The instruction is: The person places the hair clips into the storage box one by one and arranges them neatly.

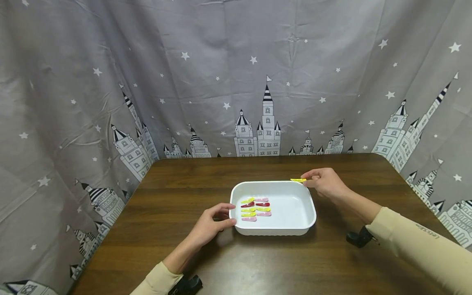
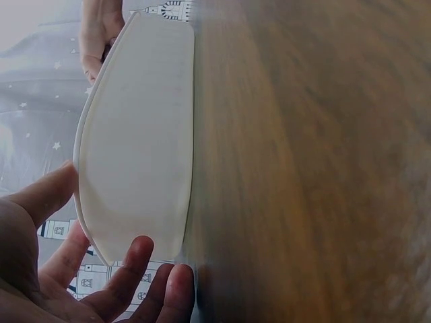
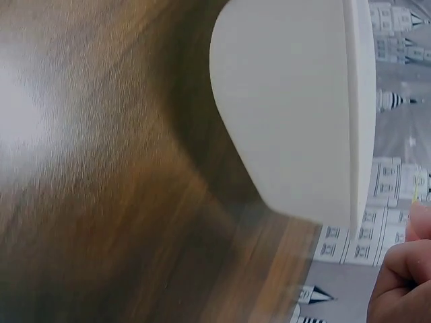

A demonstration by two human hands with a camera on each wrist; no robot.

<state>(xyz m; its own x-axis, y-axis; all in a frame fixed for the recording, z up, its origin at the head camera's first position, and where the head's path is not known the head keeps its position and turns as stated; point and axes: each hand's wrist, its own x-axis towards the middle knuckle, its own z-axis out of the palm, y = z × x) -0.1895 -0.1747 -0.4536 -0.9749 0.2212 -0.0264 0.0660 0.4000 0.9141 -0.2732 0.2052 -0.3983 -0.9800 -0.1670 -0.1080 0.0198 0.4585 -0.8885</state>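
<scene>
A white rectangular tray [image 1: 285, 224] sits on the table. Inside its left half, snap hair clips lie in two columns: yellow ones [image 1: 248, 210], dark red ones [image 1: 262, 204] and pink ones [image 1: 248, 219]. My left hand [image 1: 211, 224] holds the tray's left end, thumb at the rim and fingers round the end wall, as the left wrist view shows. Over the far right corner of the rim, my right hand [image 1: 326, 182] pinches a yellow hair clip [image 1: 297, 180] between thumb and fingertips. In the right wrist view only part of that hand [image 3: 404, 269] shows, beyond the tray wall.
The brown wooden table [image 1: 177, 192] extends around the tray on all sides. Behind it hangs a grey curtain [image 1: 206, 94] printed with castles and stars. Dark wrist straps [image 1: 359, 237] sit by both sleeves.
</scene>
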